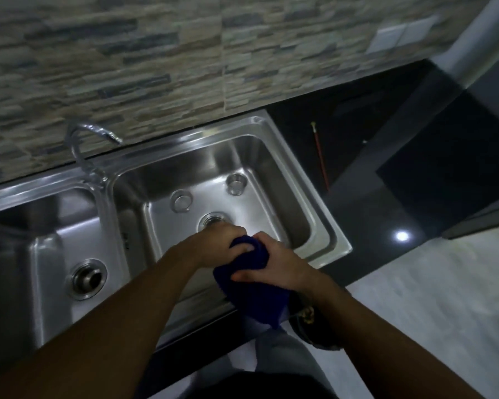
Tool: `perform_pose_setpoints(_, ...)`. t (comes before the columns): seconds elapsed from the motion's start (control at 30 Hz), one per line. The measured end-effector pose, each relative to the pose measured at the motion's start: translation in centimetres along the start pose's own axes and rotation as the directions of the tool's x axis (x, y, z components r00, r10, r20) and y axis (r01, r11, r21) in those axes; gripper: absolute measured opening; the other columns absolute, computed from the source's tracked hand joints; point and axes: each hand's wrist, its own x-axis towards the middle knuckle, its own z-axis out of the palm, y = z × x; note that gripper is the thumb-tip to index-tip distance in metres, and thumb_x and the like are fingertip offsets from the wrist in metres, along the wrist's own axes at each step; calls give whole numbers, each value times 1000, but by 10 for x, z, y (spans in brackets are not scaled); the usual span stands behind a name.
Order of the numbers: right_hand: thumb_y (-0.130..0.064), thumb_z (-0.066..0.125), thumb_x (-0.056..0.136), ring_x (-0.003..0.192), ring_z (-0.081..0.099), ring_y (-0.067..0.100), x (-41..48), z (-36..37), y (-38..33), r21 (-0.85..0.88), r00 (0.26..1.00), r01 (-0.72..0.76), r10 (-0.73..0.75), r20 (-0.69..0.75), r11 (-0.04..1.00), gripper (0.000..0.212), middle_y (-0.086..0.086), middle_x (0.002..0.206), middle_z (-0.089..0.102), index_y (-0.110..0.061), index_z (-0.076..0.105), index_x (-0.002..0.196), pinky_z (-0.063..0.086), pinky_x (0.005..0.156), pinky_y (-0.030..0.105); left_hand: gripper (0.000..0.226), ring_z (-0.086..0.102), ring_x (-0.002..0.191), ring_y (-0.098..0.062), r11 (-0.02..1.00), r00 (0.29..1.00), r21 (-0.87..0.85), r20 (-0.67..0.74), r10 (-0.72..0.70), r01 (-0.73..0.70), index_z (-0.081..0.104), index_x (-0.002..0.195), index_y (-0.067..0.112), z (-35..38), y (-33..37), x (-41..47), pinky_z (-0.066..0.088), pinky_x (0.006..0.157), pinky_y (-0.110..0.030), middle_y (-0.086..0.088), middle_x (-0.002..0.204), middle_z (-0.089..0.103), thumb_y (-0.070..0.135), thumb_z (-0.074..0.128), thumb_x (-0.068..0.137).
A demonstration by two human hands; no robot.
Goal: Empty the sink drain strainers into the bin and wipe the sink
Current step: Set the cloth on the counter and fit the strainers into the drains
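Both hands clamped on the blue cloth [249, 280] over the near edge of the right basin [297, 197]: left hand [218, 246] gripping its top, right hand [274, 264] wrapped round the middle, tail hanging below. Two strainers [181, 200] [236, 183] sit loose on the basin floor beyond the hands. Open drain [212, 220] just past the left knuckles. Left basin's drain [87, 278] off to the left of the forearm.

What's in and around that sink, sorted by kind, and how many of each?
Loose round metal drain strainers on the right basin floor: 2
Open round metal drain holes: 2
Dark blue cloth, held by both hands: 1
Curved chrome tap: 1
Thin red stick on the black counter: 1
Total: 7
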Motion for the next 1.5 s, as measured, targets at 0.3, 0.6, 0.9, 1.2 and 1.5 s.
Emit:
perform_pose_setpoints(0.3, -10, 72, 83, 88, 64, 12, -31, -112, 77, -167, 979, 107, -133, -154, 980, 32, -4, 98, 66, -22, 58, 108, 54, 77, 32, 9, 63, 90, -14, 1000, 994, -1, 101, 31, -31, 61, 94, 32, -8, 95, 85, 51, 77, -31, 1, 99, 65, 38, 57, 100)
perform_pose_setpoints(0.6, -16, 61, 82, 83, 70, 6, -52, -205, 95, -96, 929, 234, -252, -270, 967, 27, -15, 92, 68, -34, 60, 101, 57, 67, 20, 17, 67, 94, -9, 991, 998, -116, -31, 61, -65, 65, 112, 29, -32, 151, 132, 59, 88, -40, 5, 105, 68, 37, 60, 99)
perform_pose_setpoints(0.9, -22, 61, 86, 92, 62, 0, -55, -293, 88, -385, 717, 269, -450, -532, 883, 24, -24, 99, 60, -39, 57, 103, 46, 77, 8, 28, 71, 85, -7, 979, 960, -93, -235, 156, -182, 66, 114, 20, -68, 202, 170, 62, 79, -28, 1, 98, 73, 12, 73, 89)
perform_pose_setpoints(1.2, -22, 67, 82, 92, 61, -8, -85, -281, 173, -518, 986, 57, -128, -102, 854, 27, -22, 101, 59, -43, 57, 97, 57, 81, 24, 18, 68, 89, -24, 998, 998, -29, 35, 57, -56, 67, 109, 28, 68, 184, 170, 56, 83, -38, -7, 98, 71, 31, 61, 92)
perform_pose_setpoints(1.5, -24, 67, 82, 95, 62, -6, -61, -298, 185, -259, 971, -43, -20, -237, 965, 26, -19, 102, 60, -44, 58, 96, 52, 68, 15, 23, 70, 92, -17, 876, 972, -465, -114, -205, 130, 65, 117, 17, 97, 174, 189, 58, 87, -38, -9, 107, 74, 32, 58, 101)
